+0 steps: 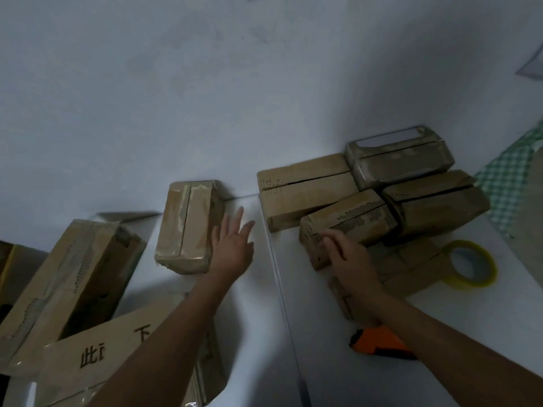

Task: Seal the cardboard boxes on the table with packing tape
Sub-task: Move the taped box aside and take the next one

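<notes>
A taped cardboard box [186, 227] lies on the white table [293, 333] left of centre. My left hand [232, 245] is beside its right side with fingers spread straight, holding nothing. At the right stands a heap of several small cardboard boxes. My right hand [349, 259] rests on the near end of the front box [349, 221], its fingers curled over the end. A yellow-rimmed roll of packing tape [470, 264] lies flat to the right of the heap. An orange and black cutter [382, 342] lies under my right forearm.
Larger cardboard boxes [73, 277] lean at the table's left edge, one with printed characters [117, 348]. A white wall [235, 83] rises behind the table. A green checked cloth [511, 177] is at the far right.
</notes>
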Motion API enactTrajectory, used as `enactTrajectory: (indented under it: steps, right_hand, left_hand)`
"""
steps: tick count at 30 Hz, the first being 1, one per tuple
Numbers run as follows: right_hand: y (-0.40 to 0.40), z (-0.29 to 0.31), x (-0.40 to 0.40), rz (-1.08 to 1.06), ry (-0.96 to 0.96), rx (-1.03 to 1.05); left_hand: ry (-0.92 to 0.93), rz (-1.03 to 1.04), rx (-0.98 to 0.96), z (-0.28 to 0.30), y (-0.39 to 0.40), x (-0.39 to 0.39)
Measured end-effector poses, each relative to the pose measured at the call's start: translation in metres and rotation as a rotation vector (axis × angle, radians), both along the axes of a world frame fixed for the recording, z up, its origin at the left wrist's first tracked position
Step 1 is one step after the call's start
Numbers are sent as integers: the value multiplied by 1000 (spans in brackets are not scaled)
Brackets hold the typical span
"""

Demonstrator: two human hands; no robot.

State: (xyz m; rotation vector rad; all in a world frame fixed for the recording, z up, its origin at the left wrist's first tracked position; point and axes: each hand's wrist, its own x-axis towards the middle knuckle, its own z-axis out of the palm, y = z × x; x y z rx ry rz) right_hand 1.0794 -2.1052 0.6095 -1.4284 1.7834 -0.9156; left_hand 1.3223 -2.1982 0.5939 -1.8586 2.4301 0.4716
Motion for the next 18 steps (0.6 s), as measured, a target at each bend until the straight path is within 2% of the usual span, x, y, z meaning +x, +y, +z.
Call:
enactTrajectory:
  steps: [2,4,6,9,13,18]
  right_hand:
    - [-5,6,-24,-103,127,-95]
    - [-11,7,-50,-247,242,-99]
    - [-17,6,-70,-335,264,4]
    - [-22,3,-81,-312,174,139]
    - [-22,4,-65,-288,66,210]
    - [-5,-8,-1,-130,-147,249]
  left_hand:
    - [179,-75,57,-1,14,-30]
    - [389,-96,137,0,25,-59]
    - [600,-3,281,6,30,-83]
    - [841,250,505,15,30,-105]
    - [868,296,447,22,26,-100]
    - [674,367,238,20,25,-36]
